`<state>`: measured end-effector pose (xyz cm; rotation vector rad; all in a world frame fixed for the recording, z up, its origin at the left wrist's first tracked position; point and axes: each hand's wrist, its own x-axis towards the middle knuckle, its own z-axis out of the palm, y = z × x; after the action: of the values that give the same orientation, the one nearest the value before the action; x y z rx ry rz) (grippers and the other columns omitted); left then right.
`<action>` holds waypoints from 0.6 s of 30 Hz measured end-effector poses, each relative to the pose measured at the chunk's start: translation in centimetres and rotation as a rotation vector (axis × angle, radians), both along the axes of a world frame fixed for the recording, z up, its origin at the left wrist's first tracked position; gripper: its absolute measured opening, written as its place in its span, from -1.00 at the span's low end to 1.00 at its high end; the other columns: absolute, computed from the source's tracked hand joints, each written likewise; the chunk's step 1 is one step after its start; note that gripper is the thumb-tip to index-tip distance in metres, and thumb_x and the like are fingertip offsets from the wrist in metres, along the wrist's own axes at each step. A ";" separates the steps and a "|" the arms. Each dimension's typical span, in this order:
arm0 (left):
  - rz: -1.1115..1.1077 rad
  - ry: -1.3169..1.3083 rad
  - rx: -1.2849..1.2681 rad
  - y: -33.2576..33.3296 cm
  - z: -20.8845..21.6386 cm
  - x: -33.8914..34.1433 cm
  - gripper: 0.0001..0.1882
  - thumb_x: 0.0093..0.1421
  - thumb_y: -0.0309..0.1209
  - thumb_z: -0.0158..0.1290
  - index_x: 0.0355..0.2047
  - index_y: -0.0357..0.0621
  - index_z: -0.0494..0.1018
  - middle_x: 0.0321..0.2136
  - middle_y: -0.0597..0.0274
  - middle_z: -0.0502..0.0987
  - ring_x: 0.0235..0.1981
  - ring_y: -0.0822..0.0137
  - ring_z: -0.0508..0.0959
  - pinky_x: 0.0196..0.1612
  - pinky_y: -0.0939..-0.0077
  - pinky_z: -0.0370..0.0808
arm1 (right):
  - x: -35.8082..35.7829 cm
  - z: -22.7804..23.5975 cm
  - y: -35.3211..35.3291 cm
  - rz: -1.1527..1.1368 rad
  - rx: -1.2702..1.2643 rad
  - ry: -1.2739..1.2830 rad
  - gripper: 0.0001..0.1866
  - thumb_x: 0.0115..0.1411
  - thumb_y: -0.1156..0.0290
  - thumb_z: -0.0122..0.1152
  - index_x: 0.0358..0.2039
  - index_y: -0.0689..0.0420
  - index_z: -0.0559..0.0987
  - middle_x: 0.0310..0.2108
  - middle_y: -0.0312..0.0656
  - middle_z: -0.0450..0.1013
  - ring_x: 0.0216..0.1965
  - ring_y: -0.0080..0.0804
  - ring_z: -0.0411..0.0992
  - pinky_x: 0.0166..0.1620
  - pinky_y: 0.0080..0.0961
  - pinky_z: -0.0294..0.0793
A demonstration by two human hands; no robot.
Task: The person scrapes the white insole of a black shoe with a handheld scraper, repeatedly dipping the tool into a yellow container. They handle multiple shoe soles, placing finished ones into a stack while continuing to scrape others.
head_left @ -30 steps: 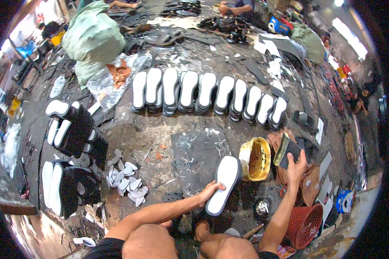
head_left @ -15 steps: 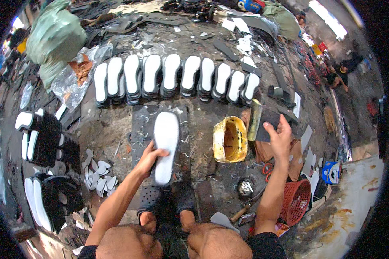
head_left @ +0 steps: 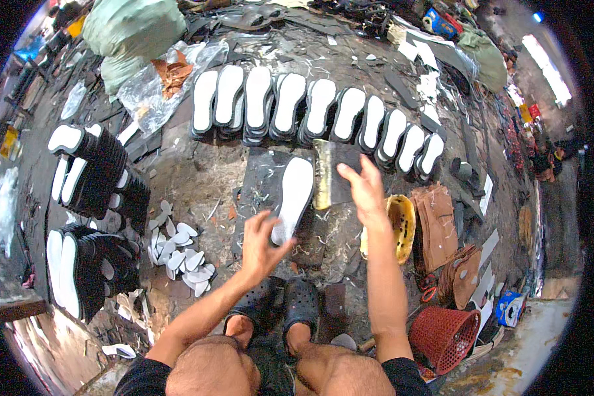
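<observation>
A white-topped shoe insole (head_left: 298, 188) lies over a dark board (head_left: 256, 181) in front of me, its heel toward me. At that heel is my left hand (head_left: 260, 245), fingers and thumb spread apart, slightly blurred. My right hand (head_left: 368, 197) grips a dark, flat, roughly rectangular spreader (head_left: 337, 185) whose left edge is coated in yellowish glue. That edge hovers just right of the insole's toe end. Partly behind my right forearm stands a yellow, glue-crusted tub (head_left: 404, 228). Beyond the board, stacks of white-topped insoles (head_left: 289, 99) form a curved row.
More insole stacks (head_left: 86, 188) stand at the left, beside a heap of small pale cutouts (head_left: 181, 254). Right of the tub lie brown sheets (head_left: 435, 224), red-handled scissors (head_left: 429, 287) and a red basket (head_left: 445, 336). Dark scraps litter the floor behind the row.
The insole has gone down toward the board, and my left hand has loosened from it. My right hand has brought the spreader left, from beyond the tub to beside the insole. The view has shifted.
</observation>
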<state>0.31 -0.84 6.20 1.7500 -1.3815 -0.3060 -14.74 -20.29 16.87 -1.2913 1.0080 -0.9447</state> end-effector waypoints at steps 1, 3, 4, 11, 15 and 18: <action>-0.030 -0.046 0.072 1.3 -0.1 -0.2 -0.34 -0.10 -0.22 0.44 0.01 -0.10 0.46 0.08 -0.05 0.39 0.10 -0.08 0.37 0.16 0.08 0.36 | 1.3 -1.3 -0.2 -0.013 0.057 0.021 -0.63 0.22 0.47 0.25 0.04 0.26 0.50 -0.08 -0.20 0.56 -0.06 -0.42 0.48 0.07 -0.47 0.42; -0.061 -0.052 0.142 1.7 0.0 -0.7 -0.39 -0.07 -0.26 0.41 0.00 -0.11 0.46 0.08 -0.10 0.37 0.06 -0.14 0.37 0.13 0.05 0.39 | 2.4 -5.4 -1.0 -0.066 0.084 0.127 -0.58 0.20 0.41 0.27 0.05 0.26 0.50 -0.06 -0.13 0.56 -0.05 -0.32 0.51 0.06 -0.43 0.44; -0.090 -0.025 0.127 1.5 -0.3 -0.9 -0.40 -0.06 -0.28 0.40 0.00 -0.11 0.46 0.07 -0.11 0.37 0.05 -0.14 0.39 0.11 0.05 0.40 | 2.5 -7.9 -1.4 -0.103 0.058 0.209 -0.55 0.18 0.37 0.29 0.06 0.26 0.49 -0.04 -0.06 0.56 -0.04 -0.25 0.52 0.06 -0.40 0.45; -0.154 0.002 0.035 1.7 -1.3 0.5 -0.38 -0.04 -0.41 0.36 0.06 -0.11 0.41 0.06 -0.17 0.38 -0.02 -0.15 0.44 0.00 0.06 0.48 | 8.3 -5.6 -3.7 0.097 -0.568 1.149 -0.66 0.15 0.41 0.14 -0.04 0.17 0.52 -0.41 0.17 0.57 -0.33 0.17 0.58 -0.23 0.05 0.56; -0.152 0.024 0.083 2.0 -2.0 0.3 -0.44 -0.03 -0.37 0.35 0.02 -0.10 0.47 0.07 -0.15 0.38 0.02 -0.16 0.42 0.04 0.05 0.46 | 11.7 -5.0 -4.6 0.941 -0.782 1.159 -0.65 0.13 0.28 0.19 -0.03 -0.28 0.60 -0.33 -0.08 0.62 -0.28 0.02 0.60 -0.20 -0.01 0.57; -0.133 0.063 0.116 2.1 -1.6 0.3 -0.45 -0.03 -0.34 0.36 0.00 -0.10 0.51 0.07 -0.13 0.39 0.04 -0.15 0.41 0.06 0.06 0.45 | 11.4 -4.2 -4.1 1.071 -0.724 0.832 -0.60 0.07 0.31 0.26 -0.02 -0.20 0.60 -0.27 -0.07 0.62 -0.19 -0.05 0.59 -0.15 -0.13 0.58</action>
<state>0.57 1.21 4.57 1.7292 -1.4622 -0.5189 -3.35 -24.40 12.63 -2.5600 0.3504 0.1589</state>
